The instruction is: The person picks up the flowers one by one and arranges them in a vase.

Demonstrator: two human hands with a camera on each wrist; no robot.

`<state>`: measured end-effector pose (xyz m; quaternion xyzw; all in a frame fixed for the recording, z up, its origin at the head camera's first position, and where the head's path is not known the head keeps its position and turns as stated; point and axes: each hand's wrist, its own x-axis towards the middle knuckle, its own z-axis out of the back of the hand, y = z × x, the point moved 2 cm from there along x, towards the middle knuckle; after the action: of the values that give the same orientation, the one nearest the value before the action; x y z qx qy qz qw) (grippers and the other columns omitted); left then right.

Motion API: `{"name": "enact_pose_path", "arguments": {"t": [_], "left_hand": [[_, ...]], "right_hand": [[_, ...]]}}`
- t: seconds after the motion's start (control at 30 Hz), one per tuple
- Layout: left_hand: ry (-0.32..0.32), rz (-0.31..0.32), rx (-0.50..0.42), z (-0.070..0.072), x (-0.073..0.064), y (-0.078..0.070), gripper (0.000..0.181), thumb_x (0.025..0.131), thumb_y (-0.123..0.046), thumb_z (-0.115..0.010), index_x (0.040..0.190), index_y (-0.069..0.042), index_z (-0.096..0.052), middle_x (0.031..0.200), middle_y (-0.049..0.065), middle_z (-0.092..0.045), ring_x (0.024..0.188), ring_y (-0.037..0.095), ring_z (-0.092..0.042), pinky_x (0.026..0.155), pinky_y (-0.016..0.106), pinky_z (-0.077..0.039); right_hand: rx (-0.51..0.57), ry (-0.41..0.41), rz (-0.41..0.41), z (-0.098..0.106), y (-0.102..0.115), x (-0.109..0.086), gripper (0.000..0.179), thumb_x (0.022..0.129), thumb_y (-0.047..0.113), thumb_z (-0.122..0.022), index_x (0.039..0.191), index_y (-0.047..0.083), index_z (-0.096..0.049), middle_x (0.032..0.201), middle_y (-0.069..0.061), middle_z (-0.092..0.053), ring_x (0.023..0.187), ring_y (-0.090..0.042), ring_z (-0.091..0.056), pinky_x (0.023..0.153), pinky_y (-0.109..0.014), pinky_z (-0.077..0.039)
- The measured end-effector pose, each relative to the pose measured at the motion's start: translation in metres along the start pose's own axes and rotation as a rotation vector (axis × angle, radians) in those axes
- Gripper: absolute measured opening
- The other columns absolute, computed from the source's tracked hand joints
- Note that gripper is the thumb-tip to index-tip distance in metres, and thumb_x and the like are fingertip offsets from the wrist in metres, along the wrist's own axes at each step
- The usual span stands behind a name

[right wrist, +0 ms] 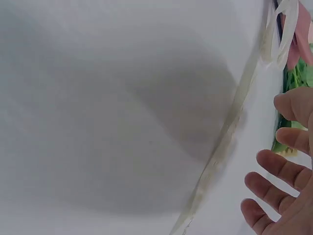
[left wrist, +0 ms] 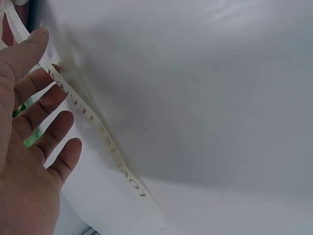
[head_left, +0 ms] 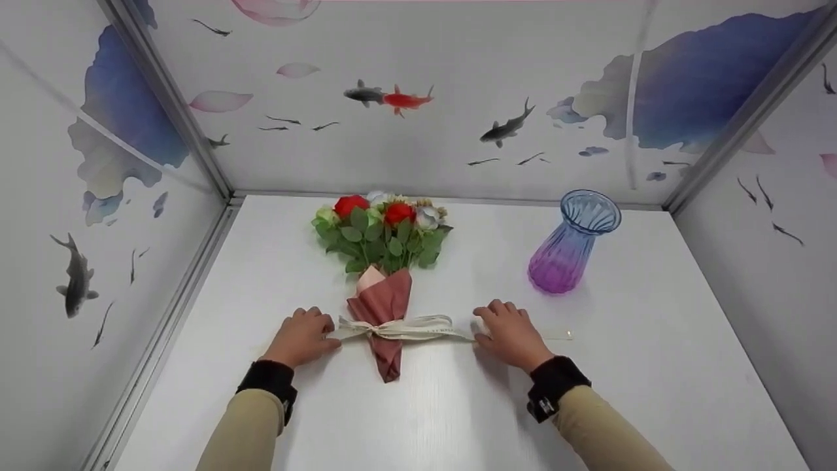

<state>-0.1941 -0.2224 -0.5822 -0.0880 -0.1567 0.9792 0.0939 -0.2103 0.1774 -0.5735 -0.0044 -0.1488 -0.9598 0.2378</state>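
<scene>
A bouquet (head_left: 386,235) of red, white and pale green flowers lies on the white table, its stems in dusky red wrapping paper (head_left: 390,294). Cream ribbon (head_left: 425,327) is tied round the paper, with loops toward the right. To the left of the knot is my left hand (head_left: 301,337), fingers loosely bent. In the left wrist view the lettered ribbon tail (left wrist: 105,134) runs past its thumb and index finger, which stand apart. My right hand (head_left: 513,333) hovers beside the loops with relaxed, spread fingers; the right wrist view shows the other tail (right wrist: 220,147) apart from them.
A ribbed glass vase (head_left: 565,245), blue at the top and purple below, stands at the back right of the table (head_left: 444,418). White panels (head_left: 444,150) printed with fish and petals enclose the table at the back and both sides.
</scene>
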Motion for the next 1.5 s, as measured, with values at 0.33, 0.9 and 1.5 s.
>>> {"name": "enact_pose_path", "arguments": {"t": [0.33, 0.9, 1.5], "left_hand": [[-0.055, -0.094, -0.024, -0.006, 0.005, -0.019, 0.014, 0.088, -0.025, -0.078, 0.084, -0.015, -0.07, 0.078, 0.0, -0.058, 0.08, 0.026, -0.055, 0.076, 0.05, -0.046], [-0.102, -0.172, -0.133, -0.015, 0.01, -0.042, 0.007, 0.097, -0.023, -0.071, 0.096, -0.016, -0.073, 0.09, 0.001, -0.072, 0.089, 0.026, -0.069, 0.083, 0.049, -0.055], [-0.082, -0.11, -0.071, -0.015, 0.009, -0.044, 0.013, 0.103, -0.022, -0.062, 0.104, -0.018, -0.074, 0.096, 0.01, -0.075, 0.095, 0.036, -0.071, 0.082, 0.056, -0.056]], "right_hand": [[-0.047, -0.06, 0.215, -0.019, 0.03, 0.004, 0.025, 0.091, 0.023, -0.076, 0.111, 0.011, -0.068, 0.098, -0.007, -0.059, 0.094, -0.031, -0.057, 0.077, -0.049, -0.048], [-0.111, -0.126, 0.256, -0.033, 0.043, 0.007, 0.015, 0.094, 0.01, -0.071, 0.086, 0.01, -0.059, 0.08, -0.003, -0.058, 0.074, -0.023, -0.054, 0.062, -0.036, -0.044], [-0.068, 0.007, 0.126, -0.032, 0.04, 0.005, 0.007, 0.098, 0.003, -0.057, 0.093, 0.005, -0.052, 0.075, -0.012, -0.065, 0.07, -0.035, -0.063, 0.067, -0.048, -0.048]]}}
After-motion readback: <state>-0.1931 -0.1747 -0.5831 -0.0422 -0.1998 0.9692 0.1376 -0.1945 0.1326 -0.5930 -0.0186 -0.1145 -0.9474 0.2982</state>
